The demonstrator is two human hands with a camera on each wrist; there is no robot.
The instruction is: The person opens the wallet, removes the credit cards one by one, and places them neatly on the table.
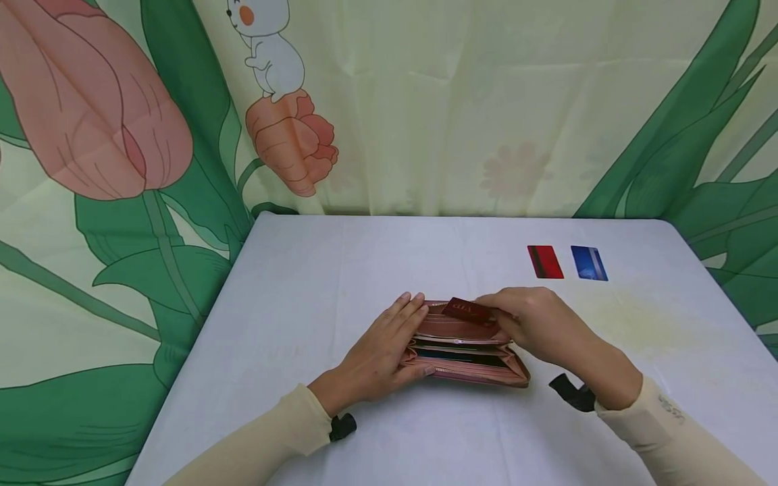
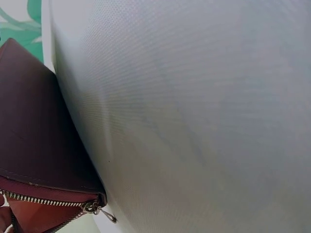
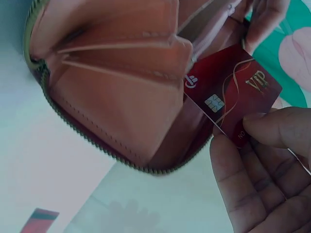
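A pink zip-around wallet (image 1: 464, 368) stands unzipped on the table, its inner pockets facing up. My left hand (image 1: 383, 347) holds its left end, fingers along the far cover and thumb on the near edge. In the left wrist view the wallet's dark outer cover (image 2: 43, 126) and zip pull show. My right hand (image 1: 541, 324) pinches a dark red VIP card (image 3: 233, 92) between thumb and fingers. The card is tilted at the wallet's far compartment, partly inside its opening; its chip and gold lettering show in the right wrist view. Other cards may sit in the middle slots; I cannot tell.
A red card (image 1: 546, 262) and a blue card (image 1: 589, 263) lie side by side at the table's back right. The white-covered table (image 1: 340, 270) meets a curtain (image 1: 413, 135) printed with flowers and leaves behind it. Black straps (image 1: 573, 393) are on both wrists.
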